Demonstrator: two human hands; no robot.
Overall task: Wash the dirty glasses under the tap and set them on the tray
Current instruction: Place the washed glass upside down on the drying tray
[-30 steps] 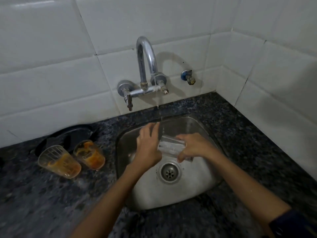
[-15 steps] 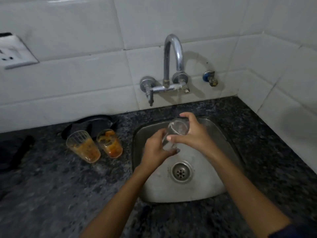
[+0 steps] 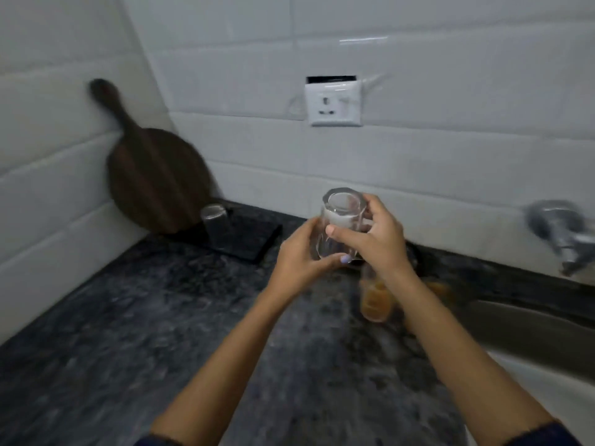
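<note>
- Step in hand: the carry from the sink to the tray. A clear, faceted drinking glass (image 3: 339, 226) is held inverted, base uppermost, above the dark speckled stone counter (image 3: 128, 317). It looks clean, so I judge the washing of this one done and the setting-down pending.
- Location of the task's thing: the held glass is in the air, between the steel sink (image 3: 531, 329) at right and the flat black rectangular tray (image 3: 251, 239) at the back left; it touches neither.
- Left hand (image 3: 299, 259): fingers and thumb curled round the lower, rim end of the glass, gripping it from the left.
- Right hand (image 3: 376, 239): fingers wrapped round the upper part from the right, thumb across the near face. Both forearms reach forward, converging on the glass.
- On the tray: one clear glass (image 3: 215, 225) stands upside down, near the round dark wooden board (image 3: 157, 185) leaning in the tiled corner.
- Outstanding work: two glasses with orange residue (image 3: 376, 300) sit on the counter below the right forearm, blurred and partly hidden.
- Next move, in my judgement: travel left and away, then lower the glass rim-down onto bare tray beside the standing glass without knocking it. Wet glass may slip; a firm grip is advisable until it seats.
</note>
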